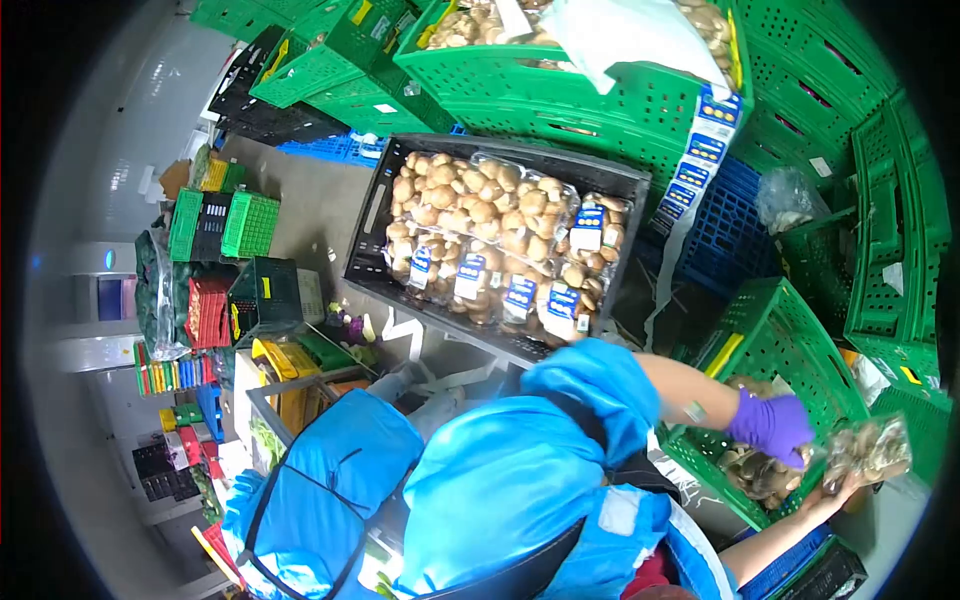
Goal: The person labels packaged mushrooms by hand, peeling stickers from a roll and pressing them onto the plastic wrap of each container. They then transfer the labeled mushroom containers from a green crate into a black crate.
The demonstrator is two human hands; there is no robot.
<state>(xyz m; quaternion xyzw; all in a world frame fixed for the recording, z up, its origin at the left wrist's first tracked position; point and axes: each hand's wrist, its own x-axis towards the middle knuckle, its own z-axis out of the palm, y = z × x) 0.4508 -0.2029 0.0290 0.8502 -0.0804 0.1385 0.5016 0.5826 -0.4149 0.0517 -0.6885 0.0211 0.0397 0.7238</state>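
My left hand, in a purple glove, reaches over a green crate on the right. Its fingers curl downward above loose brown mushrooms inside; what they grip is hidden. At the far right, my bare right hand is closed on the lower side of a clear bag of mushrooms, held just beyond the crate's rim. A black crate in the middle holds several film-wrapped mushroom packs, some with blue-and-white labels.
Green crates of mushrooms are stacked at the top, with a white sheet and a strip of blue labels hanging over. A blue pallet lies beside them. Blue clothing fills the lower middle. More crates stand at left.
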